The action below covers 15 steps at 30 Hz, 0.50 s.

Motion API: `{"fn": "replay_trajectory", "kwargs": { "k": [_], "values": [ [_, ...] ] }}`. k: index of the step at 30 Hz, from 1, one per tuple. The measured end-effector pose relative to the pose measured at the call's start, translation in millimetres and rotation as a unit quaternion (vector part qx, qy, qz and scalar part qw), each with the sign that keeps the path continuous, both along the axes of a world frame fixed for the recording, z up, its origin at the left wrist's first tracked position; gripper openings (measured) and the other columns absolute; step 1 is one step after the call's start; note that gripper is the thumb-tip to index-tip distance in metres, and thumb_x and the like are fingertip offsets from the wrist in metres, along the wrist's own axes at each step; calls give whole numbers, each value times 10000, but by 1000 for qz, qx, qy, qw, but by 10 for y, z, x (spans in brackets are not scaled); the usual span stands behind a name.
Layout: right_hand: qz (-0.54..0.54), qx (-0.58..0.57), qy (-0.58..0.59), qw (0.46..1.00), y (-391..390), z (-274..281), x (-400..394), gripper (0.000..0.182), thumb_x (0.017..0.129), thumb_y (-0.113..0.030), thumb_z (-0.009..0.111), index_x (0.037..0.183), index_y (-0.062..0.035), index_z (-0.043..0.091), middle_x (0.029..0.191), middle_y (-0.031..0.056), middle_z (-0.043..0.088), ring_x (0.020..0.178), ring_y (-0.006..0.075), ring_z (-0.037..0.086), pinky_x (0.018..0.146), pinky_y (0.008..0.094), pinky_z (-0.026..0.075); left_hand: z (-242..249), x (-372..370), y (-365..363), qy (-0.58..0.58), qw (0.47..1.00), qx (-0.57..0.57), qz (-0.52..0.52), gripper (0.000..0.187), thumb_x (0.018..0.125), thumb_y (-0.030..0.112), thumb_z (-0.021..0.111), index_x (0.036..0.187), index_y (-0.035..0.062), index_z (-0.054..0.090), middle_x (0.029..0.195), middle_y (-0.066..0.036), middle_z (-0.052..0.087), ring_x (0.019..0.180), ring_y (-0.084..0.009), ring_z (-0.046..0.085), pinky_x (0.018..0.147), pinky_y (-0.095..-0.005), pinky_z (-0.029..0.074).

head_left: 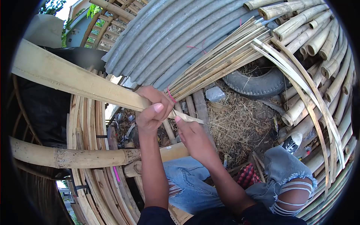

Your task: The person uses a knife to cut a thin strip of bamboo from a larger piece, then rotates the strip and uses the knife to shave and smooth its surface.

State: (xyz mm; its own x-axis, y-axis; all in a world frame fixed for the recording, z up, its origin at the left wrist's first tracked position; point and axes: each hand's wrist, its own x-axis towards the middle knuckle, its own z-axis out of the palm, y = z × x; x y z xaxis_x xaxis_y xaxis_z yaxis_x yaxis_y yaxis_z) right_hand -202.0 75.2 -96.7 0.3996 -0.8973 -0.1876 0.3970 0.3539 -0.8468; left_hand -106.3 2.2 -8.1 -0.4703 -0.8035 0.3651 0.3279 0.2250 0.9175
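A long, pale split bamboo slat runs from the upper left down to the middle. My left hand is closed round it, thumb on top, close to its lower end. Past that grip, a narrow pale end pokes out to the right. There my right hand pinches the slat with thumb and fingers; whether something small is also between the fingertips I cannot make out. Behind both hands lies a bundle of thin bamboo strips, tied with pink string.
A thick bamboo pole crosses at left, below the slat, over stacked wooden strips. Corrugated metal sheets lie behind. A tyre rests on straw-covered ground. Bamboo poles are piled at right, with bent strips beside them.
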Motion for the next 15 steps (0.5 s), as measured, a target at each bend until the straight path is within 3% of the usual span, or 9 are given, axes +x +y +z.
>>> {"fn": "replay_trajectory", "kwargs": {
  "k": [2, 3, 5, 8, 9, 10, 12, 13, 15],
  "values": [
    [-210, -105, 149, 960, 13, -358, 284, 530, 926, -441, 388, 525, -99, 338, 432, -26, 297, 331, 76, 254, 321, 272, 204, 15, -14, 21, 1, 1000, 2, 13, 227, 745, 77, 532, 594, 78, 363, 381, 43, 269, 295, -53, 194, 311, -221, 174],
    [-212, -111, 149, 960, -33, -564, 303, 530, 926, -441, 388, 525, -99, 338, 432, -26, 297, 331, 76, 254, 321, 272, 204, 20, -18, 18, -1, 1000, 7, 24, 240, 742, 76, 536, 580, 81, 359, 379, 40, 274, 294, -54, 197, 311, -221, 175],
    [2, 115, 22, 993, -100, -927, 251, 531, 925, -456, 373, 526, -108, 332, 423, -12, 323, 331, 81, 258, 326, 266, 211, 33, 50, -13, 13, 1000, 4, 16, 259, 739, 72, 540, 561, 82, 352, 380, 37, 280, 294, -56, 203, 311, -222, 175],
    [84, 150, -104, 980, -74, -278, -122, 534, 927, -462, 354, 525, -112, 325, 427, -14, 320, 334, 79, 253, 331, 265, 201, 27, 88, -17, 29, 999, 26, 21, 317, 734, 61, 550, 510, 89, 327, 388, 31, 290, 297, -60, 221, 310, -225, 167],
    [70, 71, -70, 993, -45, -128, -147, 548, 926, -480, 335, 521, -111, 314, 428, -20, 309, 326, 75, 257, 315, 260, 198, 18, 64, -3, 22, 999, 22, 8, 298, 737, 62, 549, 525, 85, 341, 388, 31, 290, 297, -61, 221, 310, -227, 166],
    [75, 72, -65, 992, -25, -110, -111, 548, 926, -480, 335, 521, -111, 314, 428, -20, 309, 326, 75, 257, 315, 260, 198, 12, 37, -3, 17, 1000, 11, -8, 278, 739, 63, 548, 540, 80, 355, 388, 31, 290, 298, -62, 221, 310, -228, 165],
    [-24, -9, 60, 998, -13, -62, -63, 581, 929, -481, 317, 502, -87, 341, 426, -8, 316, 358, 111, 283, 366, 289, 261, 3, 1, 37, 15, 1000, 5, 1, 232, 745, 64, 546, 578, 70, 384, 388, 29, 294, 299, -63, 221, 313, -230, 171],
    [-62, 13, 48, 997, -23, -239, 87, 536, 929, -462, 350, 519, -121, 291, 414, -20, 319, 296, 88, 265, 277, 248, 208, 0, -7, 42, 14, 1000, 5, -1, 212, 746, 66, 547, 597, 66, 396, 389, 28, 296, 299, -63, 219, 313, -231, 173],
    [-11, 73, -2, 997, -98, -429, 54, 536, 928, -457, 355, 516, -119, 296, 414, -18, 320, 293, 91, 264, 279, 249, 211, 22, -14, 51, 7, 1000, 6, 10, 192, 745, 69, 553, 618, 61, 409, 389, 24, 301, 301, -67, 220, 315, -231, 173]
  ]
}}
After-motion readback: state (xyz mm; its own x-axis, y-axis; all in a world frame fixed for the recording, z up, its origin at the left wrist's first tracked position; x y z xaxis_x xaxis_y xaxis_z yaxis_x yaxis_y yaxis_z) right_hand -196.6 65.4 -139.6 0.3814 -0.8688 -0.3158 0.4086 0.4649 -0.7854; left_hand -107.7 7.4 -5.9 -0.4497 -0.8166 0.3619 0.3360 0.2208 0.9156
